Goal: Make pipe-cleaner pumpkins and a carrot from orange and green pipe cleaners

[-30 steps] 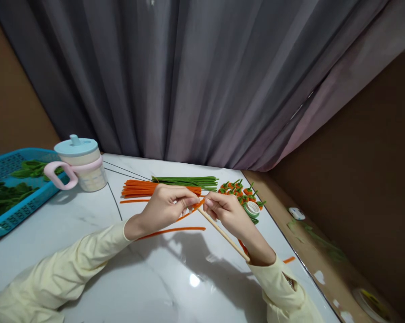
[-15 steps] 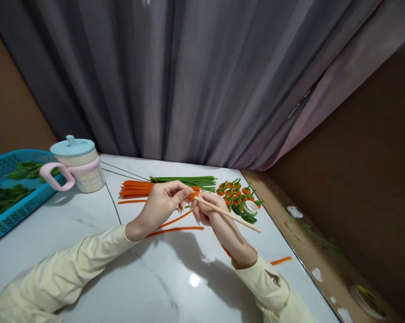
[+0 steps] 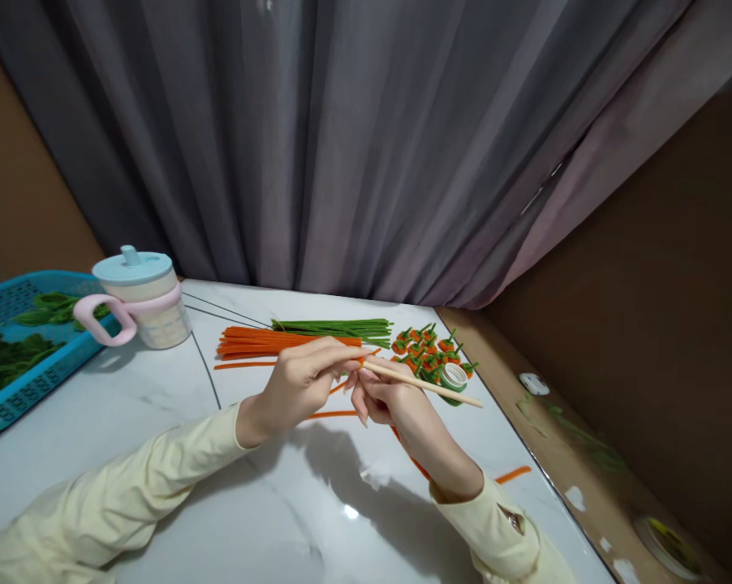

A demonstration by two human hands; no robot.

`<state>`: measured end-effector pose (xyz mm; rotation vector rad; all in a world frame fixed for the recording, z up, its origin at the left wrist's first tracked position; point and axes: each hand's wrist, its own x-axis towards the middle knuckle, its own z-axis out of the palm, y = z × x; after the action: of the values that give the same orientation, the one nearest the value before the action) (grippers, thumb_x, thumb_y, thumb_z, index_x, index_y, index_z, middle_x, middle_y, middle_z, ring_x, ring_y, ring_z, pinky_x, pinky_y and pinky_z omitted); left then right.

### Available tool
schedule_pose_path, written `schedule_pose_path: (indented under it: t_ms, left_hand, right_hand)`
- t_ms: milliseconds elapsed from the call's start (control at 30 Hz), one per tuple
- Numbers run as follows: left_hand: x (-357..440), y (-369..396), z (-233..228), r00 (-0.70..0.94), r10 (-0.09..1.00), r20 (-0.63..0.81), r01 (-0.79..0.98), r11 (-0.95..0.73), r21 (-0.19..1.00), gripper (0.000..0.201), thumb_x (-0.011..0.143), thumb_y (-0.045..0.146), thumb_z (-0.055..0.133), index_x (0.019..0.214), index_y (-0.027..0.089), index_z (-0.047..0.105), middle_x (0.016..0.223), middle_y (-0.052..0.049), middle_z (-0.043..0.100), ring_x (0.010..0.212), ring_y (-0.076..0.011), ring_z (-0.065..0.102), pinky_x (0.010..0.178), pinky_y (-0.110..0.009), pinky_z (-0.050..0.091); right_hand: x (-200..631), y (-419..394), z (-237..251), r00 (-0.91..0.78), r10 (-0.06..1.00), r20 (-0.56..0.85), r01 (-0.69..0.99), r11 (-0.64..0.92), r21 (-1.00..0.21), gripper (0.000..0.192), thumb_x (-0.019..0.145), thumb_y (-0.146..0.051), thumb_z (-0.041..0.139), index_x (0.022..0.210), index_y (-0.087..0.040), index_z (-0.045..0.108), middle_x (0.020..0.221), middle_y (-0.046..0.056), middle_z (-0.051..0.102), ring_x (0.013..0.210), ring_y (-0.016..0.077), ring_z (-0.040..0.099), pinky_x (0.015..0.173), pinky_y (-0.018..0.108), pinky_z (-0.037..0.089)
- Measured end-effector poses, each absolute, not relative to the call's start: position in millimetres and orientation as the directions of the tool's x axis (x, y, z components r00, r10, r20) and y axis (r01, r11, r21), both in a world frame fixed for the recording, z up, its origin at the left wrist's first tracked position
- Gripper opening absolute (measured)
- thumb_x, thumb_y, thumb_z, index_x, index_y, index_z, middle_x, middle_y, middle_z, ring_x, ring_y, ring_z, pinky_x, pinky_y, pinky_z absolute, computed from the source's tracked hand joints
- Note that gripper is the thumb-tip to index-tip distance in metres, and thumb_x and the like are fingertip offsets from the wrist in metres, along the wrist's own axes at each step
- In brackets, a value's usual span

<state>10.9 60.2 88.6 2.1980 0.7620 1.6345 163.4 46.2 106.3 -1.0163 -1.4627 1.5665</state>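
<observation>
Wooden stick (image 3: 427, 384) sat pinched in the right hand (image 3: 390, 397), raised above the table (image 3: 159, 405); left hand (image 3: 302, 381) fingers closed on an orange pipe cleaner (image 3: 342, 386) at the stick's tip.

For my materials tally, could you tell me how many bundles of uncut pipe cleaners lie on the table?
2: the orange bundle beyond the left hand, and the green bundle behind it, nearer the curtain. Loose strands aren't counted.

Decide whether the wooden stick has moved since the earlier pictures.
Yes. The stick has swung: its free end, earlier pointing toward the right sleeve, now points right, near the tape roll.
</observation>
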Motion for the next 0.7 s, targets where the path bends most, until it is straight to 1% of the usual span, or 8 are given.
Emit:
schedule_pose_path:
  t_ms: [67,167,267,367,467,567,633,700]
  left_hand:
    - [9.0,62.4,84.8,0.270,0.408,0.872,0.284,-0.899,0.332,0.029,0.086,0.004,0.044,0.101,0.018,0.065,0.081,-0.006,0.069,0.072,-0.0140,0.062,0.066,-0.023,0.051]
    - [6.9,64.6,79.7,0.325,0.285,0.902,0.393,-0.908,0.145,0.032,0.084,-0.001,0.043,0.104,0.016,0.060,0.082,-0.008,0.067,0.074,-0.0157,0.060,0.070,-0.027,0.050]
    - [6.2,65.7,76.4,0.340,0.265,0.902,0.467,-0.881,0.082,0.031,0.083,-0.002,0.043,0.106,0.015,0.057,0.083,-0.009,0.066,0.074,-0.0164,0.059,0.071,-0.028,0.050]
    - [6.2,67.1,76.7,0.343,0.281,0.896,0.517,-0.853,0.070,0.027,0.084,0.000,0.045,0.104,0.015,0.056,0.080,-0.008,0.065,0.071,-0.0163,0.057,0.069,-0.028,0.050]
    - [6.0,69.2,78.8,0.363,0.276,0.890,0.567,-0.824,0.025,0.022,0.086,0.004,0.047,0.103,0.013,0.055,0.079,-0.009,0.065,0.071,-0.0174,0.057,0.070,-0.029,0.050]
    - [6.1,71.0,78.6,0.413,0.275,0.868,0.622,-0.781,-0.048,0.020,0.086,0.004,0.046,0.104,0.009,0.055,0.080,-0.011,0.066,0.073,-0.0195,0.059,0.070,-0.031,0.051]
    - [6.6,71.3,77.3,0.442,0.281,0.852,0.659,-0.746,-0.095,0.020,0.086,0.004,0.043,0.101,0.008,0.056,0.080,-0.011,0.065,0.074,-0.0207,0.060,0.068,-0.032,0.051]
    - [7.2,71.0,76.3,0.470,0.301,0.830,0.677,-0.726,-0.120,0.023,0.087,0.002,0.038,0.097,0.009,0.057,0.079,-0.010,0.065,0.073,-0.0206,0.060,0.067,-0.032,0.051]
  right_hand:
    - [165.2,46.0,107.2,-0.451,0.890,-0.072,-0.020,-0.091,-0.996,0.017,0.079,-0.028,0.047,0.068,-0.016,0.052,0.039,-0.005,0.048,0.032,0.0041,0.016,0.036,0.021,0.009]
    - [168.8,47.7,105.9,-0.570,0.813,-0.116,-0.068,-0.188,-0.980,0.022,0.082,-0.033,0.048,0.071,-0.015,0.053,0.042,-0.004,0.050,0.031,0.0031,0.015,0.035,0.021,0.007]
    - [170.8,51.3,103.1,-0.656,0.736,-0.166,-0.101,-0.303,-0.948,0.025,0.085,-0.037,0.049,0.074,-0.015,0.052,0.045,-0.005,0.050,0.031,0.0025,0.013,0.035,0.021,0.006]
    - [168.7,54.5,99.0,-0.651,0.739,-0.172,-0.090,-0.301,-0.949,0.029,0.086,-0.041,0.048,0.074,-0.015,0.050,0.047,-0.005,0.050,0.033,0.0025,0.012,0.036,0.021,0.007]
    - [165.2,54.9,95.6,-0.584,0.803,-0.117,-0.006,-0.149,-0.989,0.027,0.088,-0.043,0.044,0.080,-0.017,0.049,0.050,-0.005,0.051,0.035,0.0045,0.017,0.037,0.020,0.014]
    - [166.1,53.6,95.9,-0.503,0.864,0.032,0.193,0.149,-0.970,0.025,0.090,-0.036,0.038,0.076,-0.018,0.048,0.047,-0.005,0.048,0.042,0.0082,0.033,0.047,0.021,0.028]
    - [170.4,52.9,97.8,-0.468,0.872,0.144,0.386,0.348,-0.855,0.024,0.089,-0.025,0.036,0.068,-0.019,0.045,0.048,-0.003,0.047,0.047,0.0099,0.040,0.053,0.021,0.032]
    - [176.6,53.1,99.8,-0.470,0.841,0.267,0.579,0.522,-0.626,0.020,0.083,-0.011,0.036,0.066,-0.019,0.044,0.051,-0.002,0.048,0.048,0.0107,0.040,0.053,0.022,0.029]
